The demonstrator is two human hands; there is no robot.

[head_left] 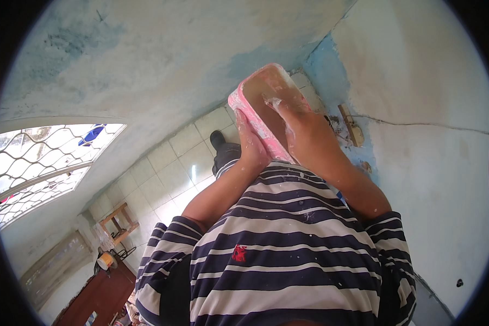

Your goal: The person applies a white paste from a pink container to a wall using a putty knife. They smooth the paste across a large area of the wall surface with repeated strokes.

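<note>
A pink rectangular plastic tub (244,103), smeared with white, is held tilted in front of my body. Brownish-grey contents, maybe water or thin paste, show inside it. My left hand (251,142) grips its near left long side, with the thumb along the outer wall and the other fingers hidden beneath. My right hand (304,130) reaches over the opening, its fingers bent inward and partly hidden. White paste coats the fingertips at the inner middle of the tub; whatever they hold, if anything, cannot be made out. White specks dot both forearms.
Patchy plastered walls (201,54) meet in a corner beyond the tub. A window with a wavy grille (43,157) is at left. Wooden pieces (352,126) and debris lie by the right wall. A small wooden frame (118,223) stands on the tiled floor (182,157).
</note>
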